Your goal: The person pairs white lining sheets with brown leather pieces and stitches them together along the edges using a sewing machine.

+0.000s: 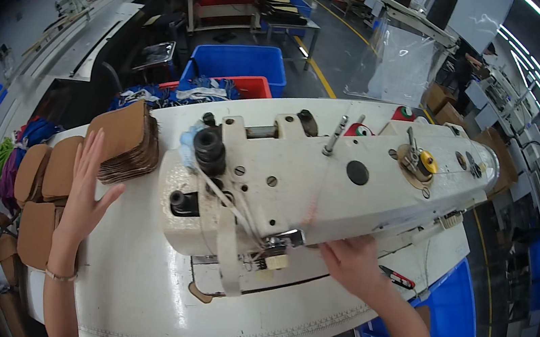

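A white industrial sewing machine [309,180] stands across the table in front of me. My left hand [85,192] is raised with its fingers stretched out, beside a tall stack of brown rounded fabric pieces [117,138]; nothing is in it. Beneath the machine's arm reaches my right hand [351,264], its fingertips hidden behind the machine body, so whether it grips anything is out of sight. A small red and black tool [397,278] lies close to my right wrist. Another brown piece [40,234] tops a lower stack near my left forearm.
Blue and red bins [239,65] with bundled cloth stand beyond the table. A large blue bin [451,322] sits below its right edge. Thread cones [359,130] are behind the machine. Green and purple cloth [7,171] hangs at far left. A person [468,72] is in the far right background.
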{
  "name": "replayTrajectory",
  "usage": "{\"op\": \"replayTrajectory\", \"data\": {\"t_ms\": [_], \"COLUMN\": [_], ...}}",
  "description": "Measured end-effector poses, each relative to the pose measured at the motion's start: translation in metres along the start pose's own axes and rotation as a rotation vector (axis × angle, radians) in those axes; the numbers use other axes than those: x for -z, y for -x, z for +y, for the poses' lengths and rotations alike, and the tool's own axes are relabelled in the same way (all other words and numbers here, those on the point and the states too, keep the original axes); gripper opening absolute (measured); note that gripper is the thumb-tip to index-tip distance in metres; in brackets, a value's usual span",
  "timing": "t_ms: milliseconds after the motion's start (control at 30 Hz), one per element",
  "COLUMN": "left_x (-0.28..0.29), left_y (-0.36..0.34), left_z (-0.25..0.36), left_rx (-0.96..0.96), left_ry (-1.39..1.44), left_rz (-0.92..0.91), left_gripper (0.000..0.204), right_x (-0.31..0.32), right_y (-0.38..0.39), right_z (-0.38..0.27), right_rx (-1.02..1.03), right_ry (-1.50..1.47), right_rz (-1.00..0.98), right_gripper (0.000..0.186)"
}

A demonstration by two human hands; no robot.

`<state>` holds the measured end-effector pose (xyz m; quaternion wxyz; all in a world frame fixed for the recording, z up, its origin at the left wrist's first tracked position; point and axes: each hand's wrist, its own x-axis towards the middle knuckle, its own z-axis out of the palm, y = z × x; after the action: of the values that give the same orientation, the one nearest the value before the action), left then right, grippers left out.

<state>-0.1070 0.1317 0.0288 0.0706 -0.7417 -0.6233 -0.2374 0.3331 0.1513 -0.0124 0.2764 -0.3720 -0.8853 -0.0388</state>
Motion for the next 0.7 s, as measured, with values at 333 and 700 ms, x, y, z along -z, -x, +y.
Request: {"op": "replayTrajectory", "data": {"t_ms": [333, 700], "left_x": [0.009, -0.007], "left_y": [0.116, 0.104], "left_z": [0.106, 0.147], "left_rx": [0.061, 0.015], "left_ry": [0.345, 0.613], "left_rz": [-0.170, -0.090], "left_gripper": [0.044, 0.037], "right_x": [-0.018, -0.011], "right_y": [0.003, 0.017], "right_z": [0.038, -0.012], "right_rx": [0.004, -0.330], "right_ry": [0.227, -0.286], "right_rz": [-0.344, -0.029], "right_gripper": [0.031, 0.021]}}
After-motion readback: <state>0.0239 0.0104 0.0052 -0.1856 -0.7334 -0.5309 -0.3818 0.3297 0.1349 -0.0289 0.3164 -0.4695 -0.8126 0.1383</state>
